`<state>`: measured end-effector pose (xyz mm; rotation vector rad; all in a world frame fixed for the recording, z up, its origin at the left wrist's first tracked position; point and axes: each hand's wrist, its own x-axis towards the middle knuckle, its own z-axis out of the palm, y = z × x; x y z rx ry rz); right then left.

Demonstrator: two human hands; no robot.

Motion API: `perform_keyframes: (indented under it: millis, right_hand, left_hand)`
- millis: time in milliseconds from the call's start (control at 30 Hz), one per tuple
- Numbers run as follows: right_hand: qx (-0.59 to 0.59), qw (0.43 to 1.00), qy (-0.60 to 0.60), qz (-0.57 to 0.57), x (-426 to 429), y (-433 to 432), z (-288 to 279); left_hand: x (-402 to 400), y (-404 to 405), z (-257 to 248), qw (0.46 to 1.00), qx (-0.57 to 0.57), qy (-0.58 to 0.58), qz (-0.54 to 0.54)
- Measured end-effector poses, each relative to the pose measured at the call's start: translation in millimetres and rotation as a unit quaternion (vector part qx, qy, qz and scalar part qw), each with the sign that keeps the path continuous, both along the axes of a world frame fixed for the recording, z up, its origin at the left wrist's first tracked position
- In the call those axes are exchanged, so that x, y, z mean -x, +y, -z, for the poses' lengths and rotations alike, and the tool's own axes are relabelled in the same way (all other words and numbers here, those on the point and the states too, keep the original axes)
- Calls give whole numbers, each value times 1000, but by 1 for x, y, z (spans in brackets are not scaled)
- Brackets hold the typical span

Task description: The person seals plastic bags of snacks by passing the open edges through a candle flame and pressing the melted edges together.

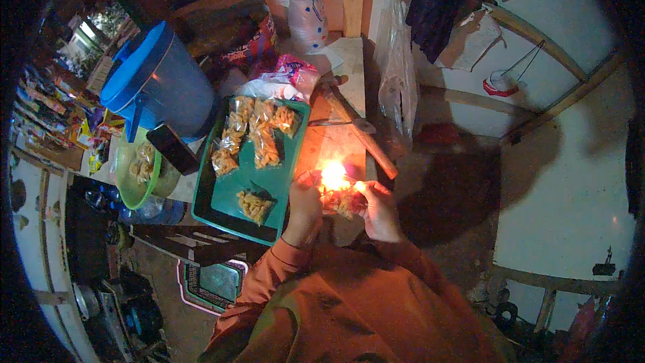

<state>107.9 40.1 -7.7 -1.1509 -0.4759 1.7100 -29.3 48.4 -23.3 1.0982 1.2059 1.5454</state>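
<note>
Both my left hand [306, 206] and my right hand [379, 206] hold a clear plastic bag of snack pieces [345, 203] between them, beside a bright flame [334, 176] whose glare hides the bag's upper edge and the flame's source. Left of my hands lies a green plastic tray [221, 206]. Several filled clear bags [264, 141] sit in its upper part, and one more bag of snack pieces [255, 205] lies near its lower end. A wooden-handled tool [360, 131] lies aslant on the wooden surface beyond the flame, with a thin metal utensil across it.
A blue lidded plastic bucket [171, 80] stands at the upper left, near a dark smartphone [173, 148] and a light green bowl [123, 176] holding more pieces. Clear plastic bags [398, 70] hang beyond the bench. A plastic basket [214, 282] sits low at the left.
</note>
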Motion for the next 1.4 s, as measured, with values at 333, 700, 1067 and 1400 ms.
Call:
perform_keyframes:
  millis: [333,700,1067,1400]
  right_hand:
    - [-31,999,6,-9,4,0,4]
    - [-90,994,-56,6,7,4,24]
    - [-62,998,21,-21,6,2,-1]
    - [-93,995,-18,-15,7,4,16]
  left_hand:
    - [3,-4,-10,976,166,-136,-32]
    - [1,-4,-9,974,131,-184,-19]
    - [6,-5,-2,973,162,-162,-18]
    - [-1,-6,-13,978,116,-172,-35]
